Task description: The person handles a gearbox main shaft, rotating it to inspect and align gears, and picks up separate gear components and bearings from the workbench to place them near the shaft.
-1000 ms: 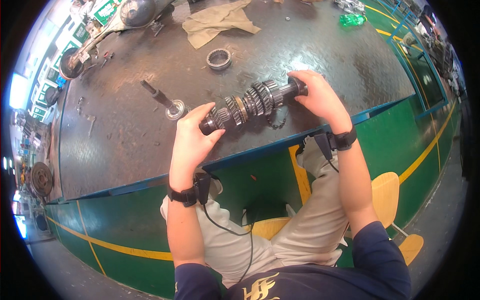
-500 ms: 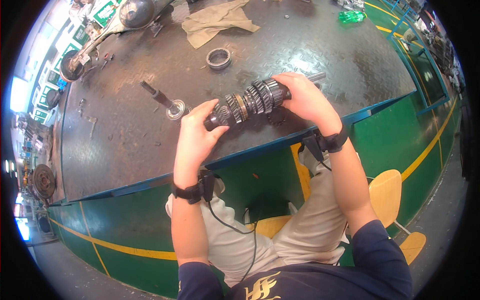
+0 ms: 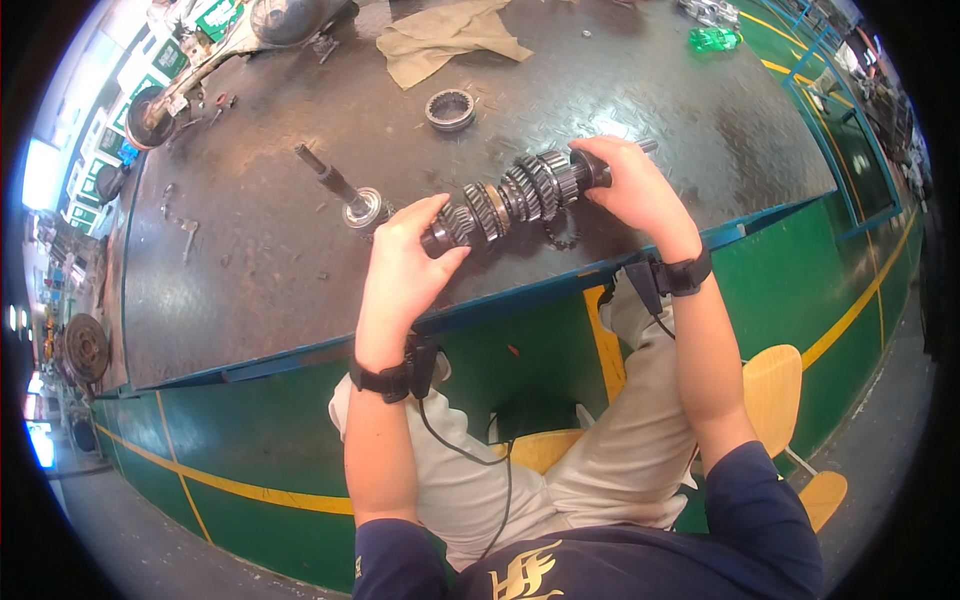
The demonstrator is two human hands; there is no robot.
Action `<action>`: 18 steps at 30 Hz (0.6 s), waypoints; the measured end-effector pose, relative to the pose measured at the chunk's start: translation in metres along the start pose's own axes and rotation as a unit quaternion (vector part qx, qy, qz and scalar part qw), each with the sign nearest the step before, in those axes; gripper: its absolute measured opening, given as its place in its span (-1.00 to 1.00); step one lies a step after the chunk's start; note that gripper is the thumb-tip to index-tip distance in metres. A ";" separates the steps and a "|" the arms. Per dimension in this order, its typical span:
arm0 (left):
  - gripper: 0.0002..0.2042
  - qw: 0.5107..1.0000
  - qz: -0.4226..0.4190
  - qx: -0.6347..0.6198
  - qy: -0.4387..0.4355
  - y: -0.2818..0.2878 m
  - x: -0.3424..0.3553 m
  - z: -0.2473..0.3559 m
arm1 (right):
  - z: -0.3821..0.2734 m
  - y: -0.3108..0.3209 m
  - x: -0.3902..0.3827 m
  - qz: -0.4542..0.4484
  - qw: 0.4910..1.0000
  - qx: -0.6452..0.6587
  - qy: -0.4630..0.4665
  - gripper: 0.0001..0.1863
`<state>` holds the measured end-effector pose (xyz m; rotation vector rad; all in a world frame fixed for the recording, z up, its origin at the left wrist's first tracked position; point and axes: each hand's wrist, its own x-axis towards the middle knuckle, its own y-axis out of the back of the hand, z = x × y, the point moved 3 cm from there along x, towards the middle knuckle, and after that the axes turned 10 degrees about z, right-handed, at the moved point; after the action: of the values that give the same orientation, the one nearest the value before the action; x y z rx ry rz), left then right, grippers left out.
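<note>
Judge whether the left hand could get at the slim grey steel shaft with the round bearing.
Probably yes, after letting go: the slim shaft sits close to the left hand with no clear obstacle between, but that hand grips one end of the dark steel gear-covered shaft.

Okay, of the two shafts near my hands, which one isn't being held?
The slim shaft with the shiny ring-shaped end, left of your left hand; that hand and your right hand grip the geared shaft.

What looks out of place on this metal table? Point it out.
The green plastic bottle, far right: it lies on its side, out of keeping with the metal gear shaft between the left hand and right hand.
</note>
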<state>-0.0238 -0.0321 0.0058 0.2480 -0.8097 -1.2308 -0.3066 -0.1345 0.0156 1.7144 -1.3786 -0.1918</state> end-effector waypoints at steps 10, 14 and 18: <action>-0.39 1.000 -0.005 0.013 0.003 0.004 0.001 -0.003 | 0.024 0.017 -0.006 0.022 0.998 -0.055 -0.022 -0.38; -0.37 0.999 -0.012 0.036 0.004 0.004 0.003 -0.002 | 0.012 0.005 -0.003 -0.001 0.999 -0.051 -0.016 -0.38; -0.37 0.999 -0.011 0.041 -0.001 0.003 0.006 -0.003 | -0.006 -0.017 -0.002 0.039 0.995 -0.015 0.088 -0.46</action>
<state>-0.0189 -0.0371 0.0074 0.3236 -0.8632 -1.2204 -0.2914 -0.1304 0.0059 1.6083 -1.3029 -0.0165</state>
